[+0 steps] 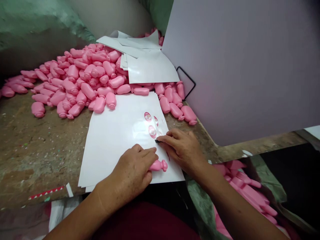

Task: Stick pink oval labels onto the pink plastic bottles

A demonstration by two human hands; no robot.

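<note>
Left hand (130,166): fingers curled and clamped on 1 pink bottle (158,165); its body is mostly hidden beneath them, and the knobbed end juts past the fingertips toward the right hand.
Right hand (183,146): thumb and finger together, pinching a small dark piece (157,141) against the sheet; too little of it shows to tell what it is.
Pink bottle, weight and feel: probably light, perhaps hollow plastic; likely firm with a little give, and smooth enough to roll or slip under a loose hold. Breakage seems unlikely.
Pink bottle, where to hold: best round the broad body, as the left fingers do; the narrow knobbed end would give a poorer grip.
Oval stickers (152,131): just beyond the right fingertips, 2 whole pink-and-white ovals and part of a 3rd; likely thin and easily creased, so better taken by an edge.
White sheets (112,140): a flat stack under both hands; glossy on top, probably slick and floppy.
Bottle pile (85,76): many more pink bottles on the table (25,140), well beyond the left fingers.
Writing: marks on the ovals are too small to read; no brand can be made out.
Red strip (46,193): well to the left of the left fingers, patterned with white triangles, no legible words.
</note>
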